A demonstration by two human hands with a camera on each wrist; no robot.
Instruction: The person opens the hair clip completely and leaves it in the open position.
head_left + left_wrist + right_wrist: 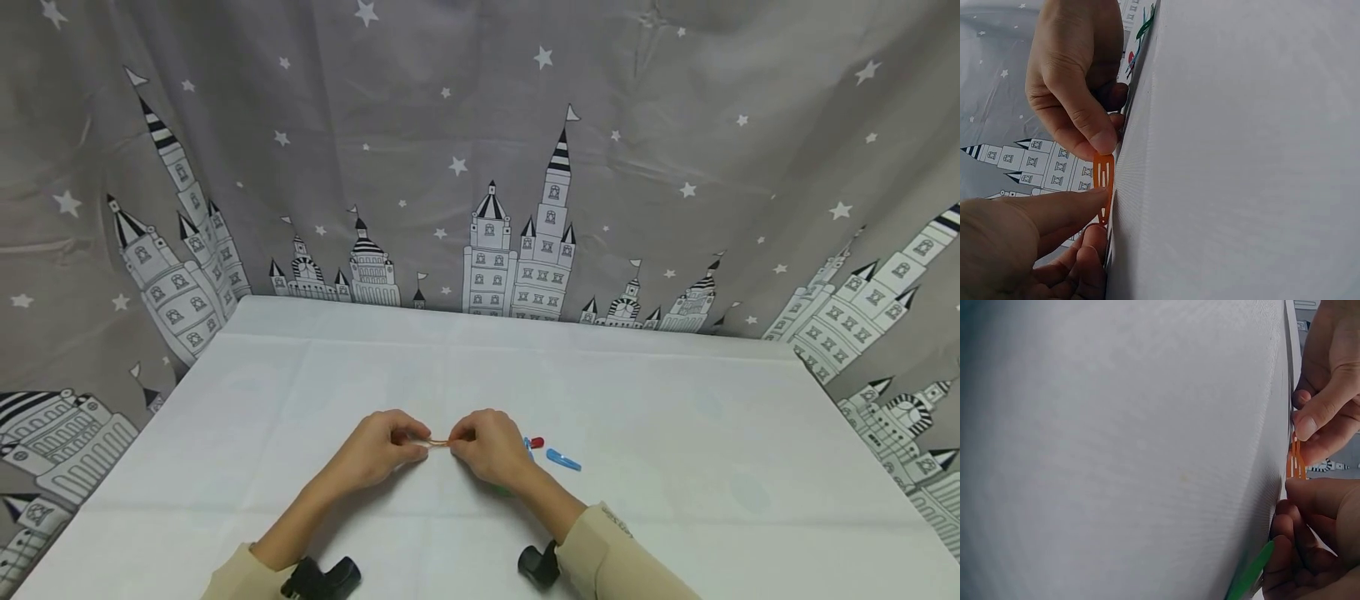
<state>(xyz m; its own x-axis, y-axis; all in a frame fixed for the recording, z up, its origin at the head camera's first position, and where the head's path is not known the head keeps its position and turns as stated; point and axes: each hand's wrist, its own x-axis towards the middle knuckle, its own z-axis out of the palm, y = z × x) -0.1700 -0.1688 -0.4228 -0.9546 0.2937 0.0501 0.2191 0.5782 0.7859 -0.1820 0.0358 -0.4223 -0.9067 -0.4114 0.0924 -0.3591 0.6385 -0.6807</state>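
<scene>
An orange snap hair clip (1104,170) is stretched between the two hands just over the white table. My left hand (378,448) pinches its narrow end, the thumb lying along the slotted middle in the left wrist view. My right hand (491,448) pinches the broad end between thumb and fingers. In the right wrist view the clip (1296,456) looks split into thin prongs. Close beside the right hand lies a green hair clip (1251,572), mostly covered by that hand in the head view.
To the right of the right hand lie a blue hair clip (563,459), a red clip (537,442) and another blue piece (528,447) partly hidden by the hand. A grey curtain (420,108) with printed castles hangs behind the white table (300,392).
</scene>
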